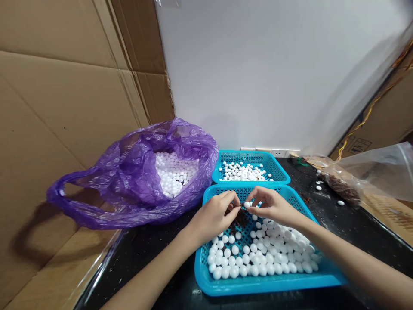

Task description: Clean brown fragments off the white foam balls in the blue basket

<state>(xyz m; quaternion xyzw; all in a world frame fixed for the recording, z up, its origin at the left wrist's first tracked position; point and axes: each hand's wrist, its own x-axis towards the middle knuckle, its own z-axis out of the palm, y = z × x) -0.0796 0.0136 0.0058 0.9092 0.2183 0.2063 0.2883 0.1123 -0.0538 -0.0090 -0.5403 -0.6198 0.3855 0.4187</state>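
**Fingers picking among white foam balls (245,258) in a blue mesh basket (267,286)**

In the head view, the left hand (213,217) and right hand (274,206) are reaching in over the back of the nearer basket, their fingertips close together. The left fingers (232,200) are bunching together over dark brown crumbs (240,221), though whether they are gripping anything is hidden. The right fingers (261,193) are curving down just beside a single white ball, and I cannot tell whether they are clamping it. Below the fingers, the balls are filling the front of the basket, while the crumbs are lying directly under the fingertips.

Beyond the fingers, a second blue mesh basket (245,155) is holding a smaller heap of balls. To the left of the fingers, a purple plastic bag (193,150) is sagging open around more balls, against a cardboard sheet (64,107). To the right, a clear zip-top bag (342,185) is lying on the black bench (355,228) with brown material inside, and a few loose balls (318,183) are scattered nearby.
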